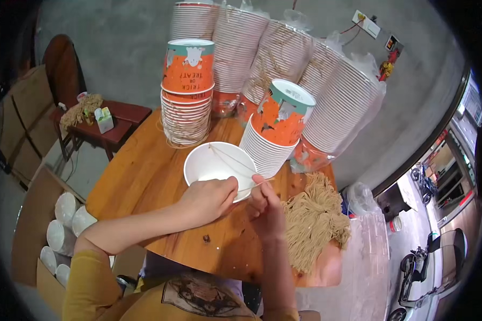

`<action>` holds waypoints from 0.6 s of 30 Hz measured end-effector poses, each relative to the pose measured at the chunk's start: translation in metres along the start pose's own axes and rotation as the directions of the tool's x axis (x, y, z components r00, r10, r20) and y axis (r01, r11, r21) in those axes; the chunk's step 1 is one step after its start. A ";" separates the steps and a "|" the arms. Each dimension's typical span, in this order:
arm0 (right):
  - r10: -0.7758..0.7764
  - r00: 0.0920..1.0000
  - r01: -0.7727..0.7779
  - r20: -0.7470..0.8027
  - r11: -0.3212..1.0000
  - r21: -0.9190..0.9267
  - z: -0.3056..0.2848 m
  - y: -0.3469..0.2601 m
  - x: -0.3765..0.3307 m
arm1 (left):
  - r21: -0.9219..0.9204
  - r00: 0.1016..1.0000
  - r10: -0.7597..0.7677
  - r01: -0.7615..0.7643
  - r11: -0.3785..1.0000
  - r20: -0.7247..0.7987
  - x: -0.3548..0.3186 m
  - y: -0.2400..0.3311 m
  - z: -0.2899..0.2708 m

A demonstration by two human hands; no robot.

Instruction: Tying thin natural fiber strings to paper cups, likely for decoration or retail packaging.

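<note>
A white-lined paper bucket (201,160) lies open side toward me at the middle of the table. A thin tan cord (233,159) runs from its far rim across the opening toward my right hand. My left hand (211,198) is closed at the near rim, its fingertips partly hidden. A short length of cord spans from it to my right hand (265,202), which pinches the cord just right of the bucket. Beside my right hand lies a thick bundle of tan cords (316,219).
Behind the bucket stand an orange bucket stack (187,75) draped with cords, another stack (281,120), and several tall plastic-wrapped stacks (332,91). A carton (29,214) holding white buckets is at lower left. A dark red bench (123,120) stands at far left.
</note>
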State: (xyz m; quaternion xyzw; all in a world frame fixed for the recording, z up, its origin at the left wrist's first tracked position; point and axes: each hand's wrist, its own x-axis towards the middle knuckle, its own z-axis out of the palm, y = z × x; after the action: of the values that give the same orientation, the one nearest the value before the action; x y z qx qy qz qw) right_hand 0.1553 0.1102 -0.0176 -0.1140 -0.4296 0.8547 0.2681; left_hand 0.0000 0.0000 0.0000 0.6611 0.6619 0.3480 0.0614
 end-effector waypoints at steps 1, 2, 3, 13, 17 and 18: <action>-0.006 0.993 0.006 -0.118 1.000 0.003 0.007 -0.003 -0.002 | 0.048 0.999 0.031 -0.029 0.998 -0.045 0.000 0.000 0.001; -0.011 0.972 0.013 -0.234 1.000 0.006 0.010 -0.003 -0.003 | 0.098 0.994 0.063 -0.055 0.994 -0.089 0.000 -0.001 0.002; -0.006 0.972 0.008 -0.234 1.000 0.008 0.005 -0.001 -0.005 | 0.097 0.994 0.058 -0.050 0.994 -0.088 0.000 -0.004 0.004; -0.261 0.964 0.255 -0.057 0.962 -0.097 -0.002 0.033 -0.019 | -0.074 0.995 -0.010 0.003 0.997 -0.095 0.007 -0.009 0.000; -0.304 0.953 0.303 -0.010 0.953 -0.026 -0.010 0.037 -0.012 | -0.107 0.995 -0.100 0.099 0.989 0.000 0.014 -0.004 -0.007; -0.290 0.957 0.289 -0.019 0.957 -0.021 -0.012 0.038 -0.012 | -0.106 0.995 -0.099 0.099 0.989 -0.002 0.013 -0.002 -0.009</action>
State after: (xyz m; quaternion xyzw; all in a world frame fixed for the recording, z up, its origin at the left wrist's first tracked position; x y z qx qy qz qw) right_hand 0.1563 0.0927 -0.0555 -0.0619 -0.4464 0.8010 0.3940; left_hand -0.0080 0.0092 0.0102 0.6220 0.6749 0.3813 0.1110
